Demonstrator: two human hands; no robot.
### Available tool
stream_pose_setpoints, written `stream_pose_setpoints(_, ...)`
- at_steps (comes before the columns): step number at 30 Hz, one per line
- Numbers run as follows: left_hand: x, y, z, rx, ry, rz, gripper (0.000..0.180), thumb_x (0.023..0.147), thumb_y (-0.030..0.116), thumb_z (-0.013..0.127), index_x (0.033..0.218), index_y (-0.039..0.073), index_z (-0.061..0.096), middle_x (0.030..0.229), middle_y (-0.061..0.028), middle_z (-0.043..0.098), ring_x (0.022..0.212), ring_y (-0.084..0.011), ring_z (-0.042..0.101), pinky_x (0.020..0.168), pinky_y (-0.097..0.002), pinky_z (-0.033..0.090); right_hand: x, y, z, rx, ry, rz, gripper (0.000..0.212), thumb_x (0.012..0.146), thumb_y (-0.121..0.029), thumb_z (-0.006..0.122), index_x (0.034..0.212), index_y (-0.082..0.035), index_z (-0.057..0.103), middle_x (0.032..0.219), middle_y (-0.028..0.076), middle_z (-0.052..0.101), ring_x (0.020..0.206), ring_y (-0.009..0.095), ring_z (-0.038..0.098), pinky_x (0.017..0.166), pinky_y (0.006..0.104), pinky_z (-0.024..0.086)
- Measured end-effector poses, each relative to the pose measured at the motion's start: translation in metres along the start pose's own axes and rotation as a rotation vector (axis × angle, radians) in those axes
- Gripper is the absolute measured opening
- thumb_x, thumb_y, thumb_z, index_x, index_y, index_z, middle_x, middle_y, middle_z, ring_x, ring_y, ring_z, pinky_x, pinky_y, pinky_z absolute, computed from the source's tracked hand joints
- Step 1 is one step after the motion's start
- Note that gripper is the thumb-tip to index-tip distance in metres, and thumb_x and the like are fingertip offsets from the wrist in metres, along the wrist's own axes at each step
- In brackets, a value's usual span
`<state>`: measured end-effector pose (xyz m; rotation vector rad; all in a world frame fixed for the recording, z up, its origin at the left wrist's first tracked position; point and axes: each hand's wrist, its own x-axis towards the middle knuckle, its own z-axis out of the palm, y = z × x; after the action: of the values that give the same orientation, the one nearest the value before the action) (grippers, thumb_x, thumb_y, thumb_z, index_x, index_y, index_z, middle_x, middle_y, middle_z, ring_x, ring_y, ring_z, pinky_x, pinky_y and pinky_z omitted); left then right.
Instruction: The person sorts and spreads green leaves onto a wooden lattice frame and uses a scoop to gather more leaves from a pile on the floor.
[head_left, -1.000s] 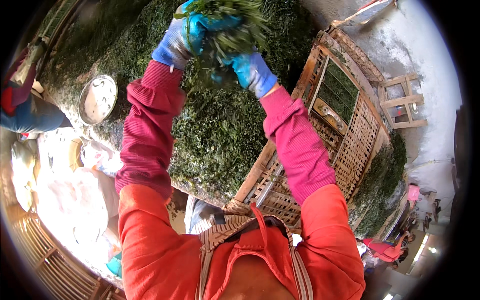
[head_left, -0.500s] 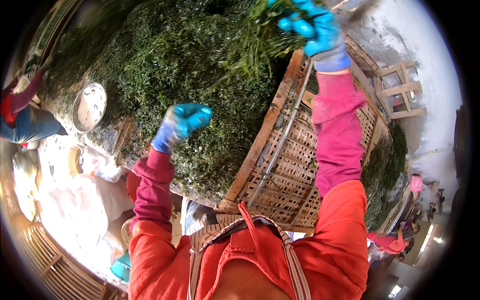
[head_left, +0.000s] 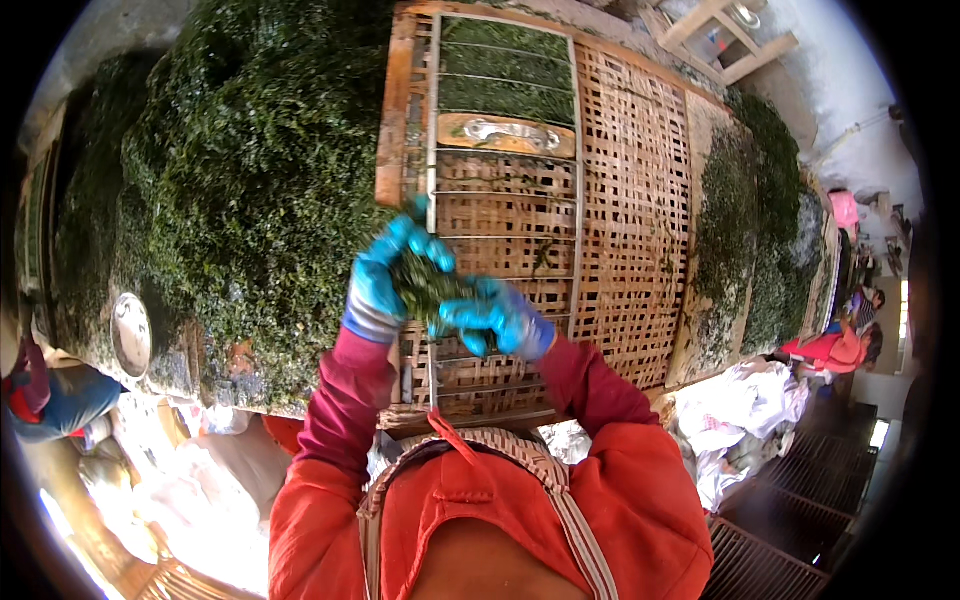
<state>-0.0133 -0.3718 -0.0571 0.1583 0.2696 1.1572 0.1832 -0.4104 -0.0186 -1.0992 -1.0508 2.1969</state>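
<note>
My left hand (head_left: 382, 278), in a blue-coated glove, closes around one side of a clump of wet green leafy strands (head_left: 425, 285). The other side is gripped by my right hand (head_left: 495, 316), gloved alike. Both hands are above the left side of a metal frame with crossbars (head_left: 577, 200), which lies on a woven mat (head_left: 635, 220). Flat layers of the same greens (head_left: 505, 85) fill the frame's far sections. A wooden block with a metal handle (head_left: 455, 130) rests just nearer than those layers. Only a few green scraps dot the nearer sections.
A large heap of greens (head_left: 250, 190) covers the table to the left, with a round metal basin (head_left: 131, 335) at its near edge. More greens (head_left: 770, 200) lie right of the mat. White sacks (head_left: 735, 415) are at the near right. Other people sit at far left and right.
My right hand has come down from the far side with the greens. My left hand, formerly a fist above the heap, has joined it on the clump. My view has swung to the right.
</note>
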Motion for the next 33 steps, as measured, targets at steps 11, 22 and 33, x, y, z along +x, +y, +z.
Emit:
stream_pose_setpoints(11,0.102,0.106,-0.015,1.401,0.69,0.108,0.038,0.095,0.007,0.06,0.132,-0.001,0.058,0.114,-0.0157,0.072,0.108,-0.0311,0.069,0.092,-0.0435,0.058,0.089,-0.096,-0.22,-0.719,0.179,0.171,0.056,0.104,-0.018,0.048,0.149,0.011,0.03,0.119,0.033,0.065,0.097,0.035,0.073,0.047,0.0327,0.053)
stream_pose_setpoints(22,0.156,-0.016,0.003,2.621,0.295,0.354,0.088,0.092,0.048,0.068,0.162,0.034,0.017,0.17,-0.0078,0.013,0.155,-0.0388,0.011,0.126,-0.0532,0.007,0.012,-0.129,-0.258,-0.561,0.258,-0.103,0.031,0.093,-0.004,0.07,0.123,0.004,0.065,0.107,0.016,0.072,0.094,0.023,0.073,0.063,0.0275,0.063)
stream_pose_setpoints(33,0.106,-0.042,-0.019,2.87,-0.185,0.713,0.056,0.098,0.05,0.053,0.145,0.019,0.055,0.158,-0.0042,0.044,0.151,-0.0332,0.028,0.125,-0.0585,0.014,0.05,-0.056,-0.166,-1.842,0.216,-0.882,0.044,0.095,-0.018,0.061,0.136,-0.001,0.059,0.137,0.022,0.06,0.123,0.039,0.059,0.105,0.048,0.047)
